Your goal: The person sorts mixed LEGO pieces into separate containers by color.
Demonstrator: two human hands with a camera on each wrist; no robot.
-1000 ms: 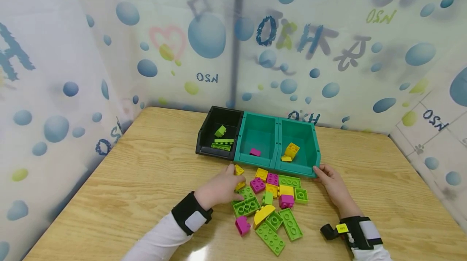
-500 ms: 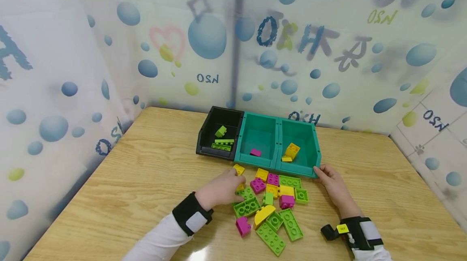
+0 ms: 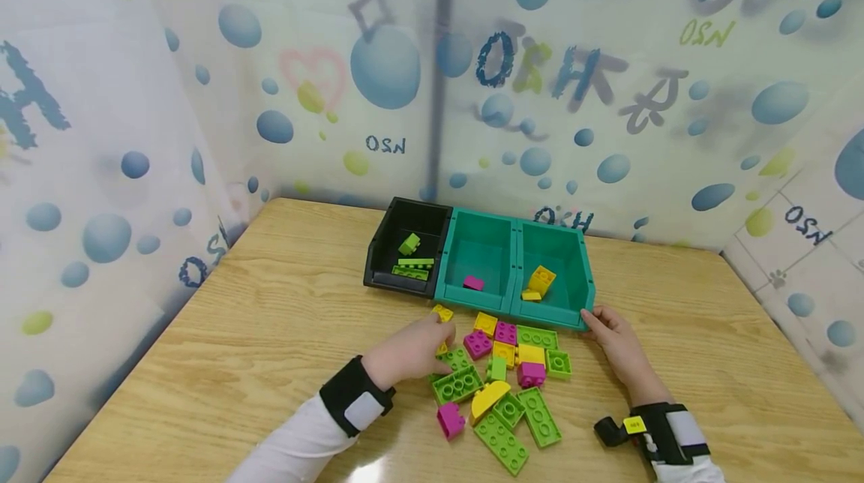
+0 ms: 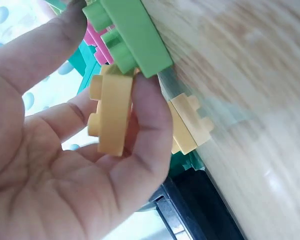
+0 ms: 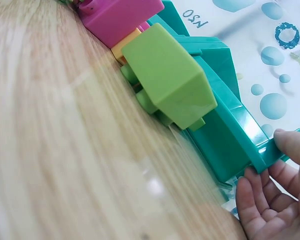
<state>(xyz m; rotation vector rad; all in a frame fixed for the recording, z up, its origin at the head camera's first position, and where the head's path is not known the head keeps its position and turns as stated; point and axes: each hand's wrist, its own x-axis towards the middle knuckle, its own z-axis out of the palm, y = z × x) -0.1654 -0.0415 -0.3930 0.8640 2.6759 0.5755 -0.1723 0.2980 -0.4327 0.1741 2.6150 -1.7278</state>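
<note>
My left hand (image 3: 408, 354) is at the left side of a brick pile, its fingers curled round a yellow toy building brick (image 4: 114, 112). Close to its thumb is a green brick (image 4: 140, 37); whether they touch I cannot tell. Another yellow brick (image 3: 442, 312) lies just beyond the fingers. My right hand (image 3: 619, 352) grips the front right corner of the right teal bin (image 3: 550, 312), thumb above and fingers underneath in the right wrist view. Two yellow bricks (image 3: 541, 277) are inside that bin.
The middle teal bin (image 3: 469, 295) contains a magenta brick (image 3: 474, 283). Several green bricks (image 3: 409, 244) lie in the black bin (image 3: 374, 278) on the left. Loose green, magenta and yellow bricks (image 3: 499, 444) spread over the wooden table (image 3: 270, 303). Behind it hangs a patterned curtain (image 3: 304, 168).
My left fingers have drawn back slightly, so more of the far yellow brick shows. The right hand keeps its place on the bin corner.
</note>
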